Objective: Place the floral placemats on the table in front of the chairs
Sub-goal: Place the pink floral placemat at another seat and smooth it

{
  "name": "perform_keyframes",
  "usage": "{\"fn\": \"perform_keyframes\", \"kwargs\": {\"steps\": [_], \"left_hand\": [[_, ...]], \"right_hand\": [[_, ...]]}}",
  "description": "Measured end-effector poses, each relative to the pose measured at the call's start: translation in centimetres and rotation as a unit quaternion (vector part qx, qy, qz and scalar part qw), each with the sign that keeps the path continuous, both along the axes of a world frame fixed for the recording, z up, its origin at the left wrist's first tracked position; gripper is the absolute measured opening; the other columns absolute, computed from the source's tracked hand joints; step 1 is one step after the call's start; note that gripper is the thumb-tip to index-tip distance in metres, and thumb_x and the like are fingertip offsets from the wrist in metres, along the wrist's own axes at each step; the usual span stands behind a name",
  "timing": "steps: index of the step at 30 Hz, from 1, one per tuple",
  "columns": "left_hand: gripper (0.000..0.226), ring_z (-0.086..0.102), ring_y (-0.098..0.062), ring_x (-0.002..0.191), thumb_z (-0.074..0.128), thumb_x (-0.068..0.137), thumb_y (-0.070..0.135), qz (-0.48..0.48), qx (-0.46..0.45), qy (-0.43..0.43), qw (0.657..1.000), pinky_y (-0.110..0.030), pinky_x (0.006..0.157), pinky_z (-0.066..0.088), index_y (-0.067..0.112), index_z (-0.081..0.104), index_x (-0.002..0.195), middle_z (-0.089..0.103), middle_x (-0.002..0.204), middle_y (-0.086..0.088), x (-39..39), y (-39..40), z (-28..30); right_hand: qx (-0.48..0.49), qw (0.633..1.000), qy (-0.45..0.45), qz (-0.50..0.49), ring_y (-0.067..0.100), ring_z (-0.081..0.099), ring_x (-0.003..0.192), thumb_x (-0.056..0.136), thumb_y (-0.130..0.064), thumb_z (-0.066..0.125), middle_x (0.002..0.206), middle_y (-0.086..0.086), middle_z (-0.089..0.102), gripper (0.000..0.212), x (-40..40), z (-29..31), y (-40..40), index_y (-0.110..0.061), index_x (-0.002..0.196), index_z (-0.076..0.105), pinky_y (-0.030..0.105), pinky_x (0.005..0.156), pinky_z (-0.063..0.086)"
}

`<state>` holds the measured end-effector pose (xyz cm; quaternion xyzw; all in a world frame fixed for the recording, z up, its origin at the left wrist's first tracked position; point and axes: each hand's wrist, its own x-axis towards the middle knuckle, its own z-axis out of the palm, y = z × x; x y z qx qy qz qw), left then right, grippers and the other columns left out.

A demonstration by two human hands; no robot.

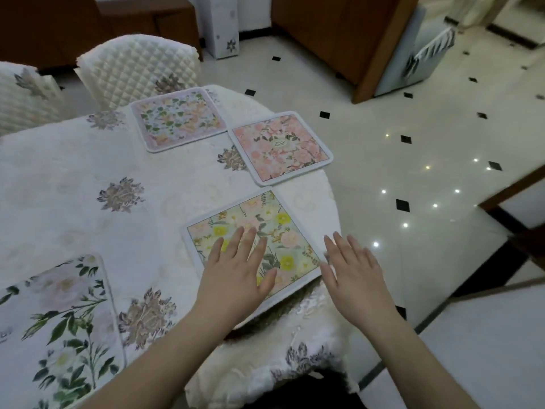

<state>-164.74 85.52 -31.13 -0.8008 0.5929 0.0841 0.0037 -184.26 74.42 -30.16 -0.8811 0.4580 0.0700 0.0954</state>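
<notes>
Several floral placemats lie on the round table with its white flowered cloth. A yellow-flowered placemat sits at the near right edge, its near corner overhanging the rim. My left hand rests flat on it, fingers spread. My right hand hovers open just off the mat's right edge, over the table rim. A pink placemat lies farther along the right edge. A pale green-and-peach placemat lies in front of a quilted chair. A white placemat with green leaves is at the near left.
A second quilted chair stands at the far left. Glossy tiled floor with black diamonds lies to the right. Wooden cabinets stand behind, with a white appliance beside them.
</notes>
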Motion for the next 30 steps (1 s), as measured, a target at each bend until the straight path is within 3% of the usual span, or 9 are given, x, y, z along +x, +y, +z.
{"fn": "perform_keyframes", "kwargs": {"steps": [3,8,10,12,14,18,25,30], "left_hand": [[0.082,-0.011,-0.018,0.152,-0.009,0.083,0.064,-0.012,0.002,0.015,1.0,-0.046,0.12,-0.008,0.031,0.004,0.158,-0.006,0.166,0.003,-0.8,-1.4,0.3],[0.086,-0.008,-0.018,0.152,-0.012,0.08,0.063,-0.043,0.018,0.011,0.999,-0.048,0.122,-0.003,0.032,0.004,0.158,-0.002,0.166,0.003,-2.7,-4.8,0.5],[0.081,0.009,-0.021,0.152,-0.001,0.086,0.063,-0.043,0.011,-0.001,0.999,-0.05,0.121,0.007,0.029,0.021,0.156,0.016,0.164,-0.001,-3.7,-6.4,0.5],[0.072,0.036,-0.025,0.144,0.018,0.092,0.059,-0.04,-0.003,-0.005,0.999,-0.053,0.115,0.027,0.023,0.046,0.147,0.043,0.153,-0.005,-5.0,-7.9,0.1],[0.065,0.047,-0.027,0.136,0.029,0.092,0.055,-0.041,-0.028,-0.01,0.999,-0.053,0.11,0.036,0.019,0.057,0.138,0.054,0.144,-0.008,-6.3,-9.5,-0.8],[0.064,0.039,-0.03,0.142,0.033,0.093,0.053,-0.037,-0.055,-0.031,0.997,-0.049,0.113,0.019,0.014,0.055,0.139,0.047,0.149,-0.009,-9.7,-13.1,-1.7],[0.063,0.033,-0.028,0.144,0.033,0.095,0.053,-0.022,-0.046,-0.062,0.997,-0.047,0.115,0.015,0.017,0.05,0.144,0.043,0.152,-0.008,-15.3,-18.3,-1.3],[0.063,0.015,-0.028,0.15,0.029,0.098,0.055,0.014,-0.067,-0.085,0.994,-0.049,0.119,0.012,0.019,0.041,0.149,0.03,0.16,-0.008,-15.3,-19.9,-0.9]], "right_hand": [[-0.005,0.999,-0.007,-0.045,0.014,-0.004,0.151,0.08,-0.056,-0.019,0.165,-0.006,0.002,0.086,-0.9,0.1,-0.1,-0.026,0.156,0.005,0.037,0.12,-0.005],[-0.011,0.997,-0.017,-0.073,0.015,-0.001,0.151,0.081,-0.056,-0.017,0.165,-0.004,0.004,0.084,-3.0,-0.1,-1.9,-0.027,0.156,0.006,0.038,0.122,-0.002],[-0.018,0.997,-0.013,-0.073,0.016,0.0,0.151,0.082,-0.056,-0.016,0.165,-0.004,0.004,0.083,-4.2,-0.7,-3.1,-0.027,0.156,0.004,0.039,0.121,-0.002],[-0.017,0.997,-0.009,-0.075,0.016,0.001,0.151,0.083,-0.055,-0.015,0.165,-0.004,0.005,0.081,-5.6,-1.4,-4.5,-0.027,0.156,0.003,0.039,0.121,-0.003],[-0.009,0.997,-0.014,-0.076,0.015,0.0,0.151,0.083,-0.054,-0.015,0.165,-0.004,0.003,0.08,-6.7,-2.2,-6.0,-0.026,0.156,0.002,0.039,0.12,-0.005],[-0.003,0.998,-0.026,-0.053,0.016,0.0,0.151,0.087,-0.052,-0.009,0.165,-0.003,0.006,0.077,-9.4,-3.3,-10.6,-0.023,0.157,0.004,0.041,0.119,-0.007],[-0.015,0.998,-0.06,-0.014,0.017,0.001,0.151,0.095,-0.05,0.004,0.165,-0.003,0.003,0.067,-13.0,-4.3,-17.6,-0.023,0.156,0.002,0.042,0.12,-0.007],[-0.035,0.996,-0.078,0.021,0.022,0.014,0.15,0.099,-0.044,0.023,0.163,0.0,0.016,0.062,-12.3,-4.5,-20.2,-0.019,0.156,0.016,0.043,0.118,-0.003]]}}
